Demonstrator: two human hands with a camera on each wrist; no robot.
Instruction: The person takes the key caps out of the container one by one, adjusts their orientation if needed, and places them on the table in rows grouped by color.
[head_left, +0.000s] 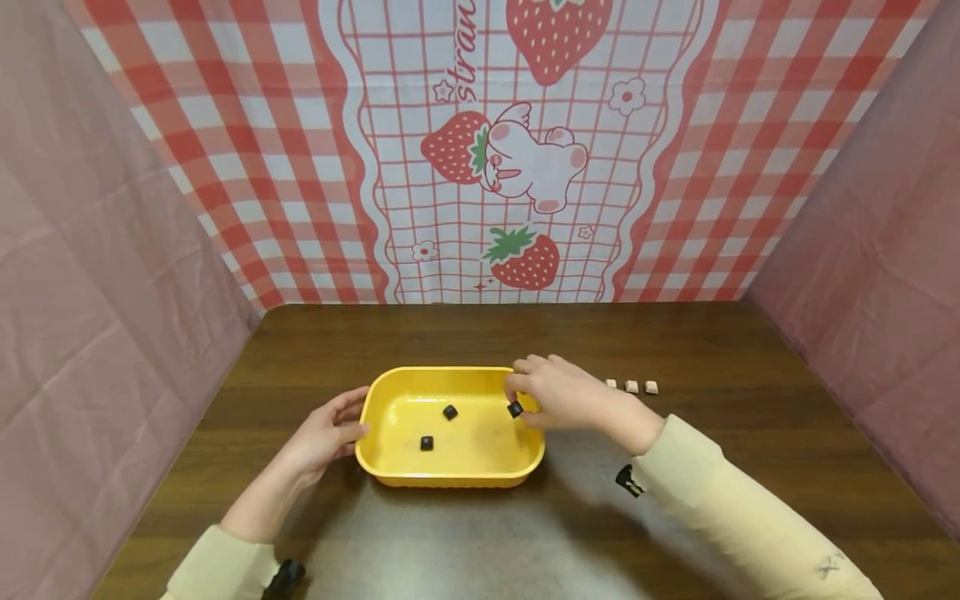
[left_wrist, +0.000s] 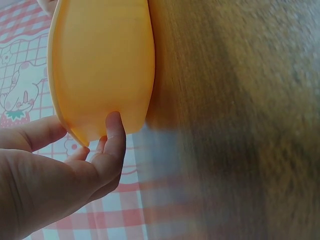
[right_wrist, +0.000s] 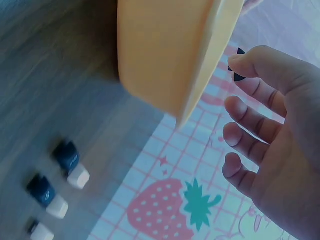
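A yellow plastic tray (head_left: pixel 450 481) with rounded corners stands on the table. My left hand (head_left: pixel 327 433) holds its left end, thumb at the rim and fingers against the outer wall (left_wrist: pixel 107 60). Over the tray's right end, my right hand (head_left: pixel 558 393) pinches a black keycap (head_left: pixel 514 409) between thumb and forefinger; the other fingers are loosely bent in the right wrist view. Two more black keycaps, one near the middle (head_left: pixel 450 412) and a keycap nearer the front (head_left: pixel 427 443), lie apart on the tray's floor.
Several white keycaps (head_left: pixel 632 387) sit in a row on the wooden table right of the tray. Dark keycaps (right_wrist: pixel 66 155) lie beside them in the right wrist view, hidden in the head view. A strawberry-print cloth (head_left: pixel 525 167) hangs behind, with pink cloth at both sides.
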